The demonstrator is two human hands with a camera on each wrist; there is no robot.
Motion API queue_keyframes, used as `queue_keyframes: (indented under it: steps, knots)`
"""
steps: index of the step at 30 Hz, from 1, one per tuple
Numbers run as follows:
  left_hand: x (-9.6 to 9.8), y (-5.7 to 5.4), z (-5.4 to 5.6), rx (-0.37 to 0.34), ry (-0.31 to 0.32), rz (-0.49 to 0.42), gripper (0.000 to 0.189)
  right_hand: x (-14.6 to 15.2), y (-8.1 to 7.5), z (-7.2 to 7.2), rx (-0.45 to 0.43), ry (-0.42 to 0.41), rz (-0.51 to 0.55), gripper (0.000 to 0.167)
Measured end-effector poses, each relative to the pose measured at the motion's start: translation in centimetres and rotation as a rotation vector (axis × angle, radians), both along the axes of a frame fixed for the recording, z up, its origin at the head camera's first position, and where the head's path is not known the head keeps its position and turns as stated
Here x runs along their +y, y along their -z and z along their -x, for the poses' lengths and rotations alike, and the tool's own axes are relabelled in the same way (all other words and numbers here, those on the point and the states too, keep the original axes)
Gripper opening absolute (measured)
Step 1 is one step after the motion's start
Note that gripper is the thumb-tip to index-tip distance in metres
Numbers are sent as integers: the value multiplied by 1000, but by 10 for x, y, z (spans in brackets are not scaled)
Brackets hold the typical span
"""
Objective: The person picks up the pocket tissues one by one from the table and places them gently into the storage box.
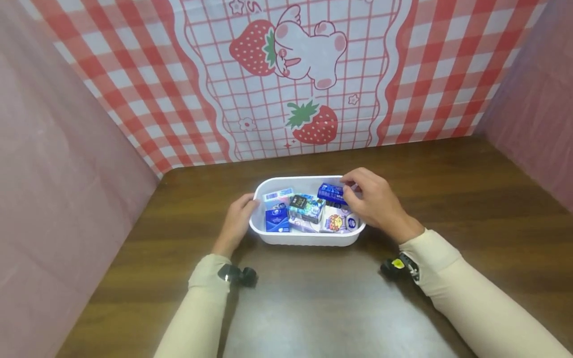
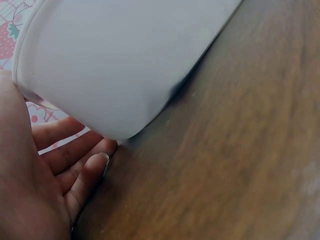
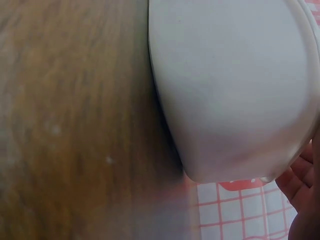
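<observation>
A white oval-ended plastic tub (image 1: 309, 239) rests on the table and holds several small tissue packs. They include a blue pack (image 1: 277, 220) at the left, a floral one with a black label (image 1: 307, 207) in the middle, and a white one with a cartoon (image 1: 338, 221). My left hand (image 1: 239, 221) holds the tub's left end; its fingers (image 2: 90, 172) lie along the outside wall. At the other end my right hand (image 1: 375, 201) grips the rim, thumb over the inside, close beside a dark blue pack (image 1: 330, 193). Part of that pack is hidden by the hand.
The brown wooden table (image 1: 179, 238) extends around the tub. Behind it hangs a red-and-white checked cloth (image 1: 429, 74) with strawberry prints. Pinkish curtains (image 1: 67, 174) flank both sides. Small dark cameras (image 1: 248, 277) are strapped to both wrists.
</observation>
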State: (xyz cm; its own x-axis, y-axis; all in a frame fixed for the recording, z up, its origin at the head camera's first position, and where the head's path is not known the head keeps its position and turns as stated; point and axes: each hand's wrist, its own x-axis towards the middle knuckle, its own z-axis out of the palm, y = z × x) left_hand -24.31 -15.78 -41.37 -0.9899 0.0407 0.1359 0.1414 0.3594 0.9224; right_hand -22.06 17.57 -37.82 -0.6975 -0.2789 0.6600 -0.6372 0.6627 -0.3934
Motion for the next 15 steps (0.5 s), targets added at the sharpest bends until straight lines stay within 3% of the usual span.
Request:
queue_keyframes:
  steps: [15]
  knots:
    - [-1,0,0,23,15,2,32,2,2,3,-17,-11,3,17]
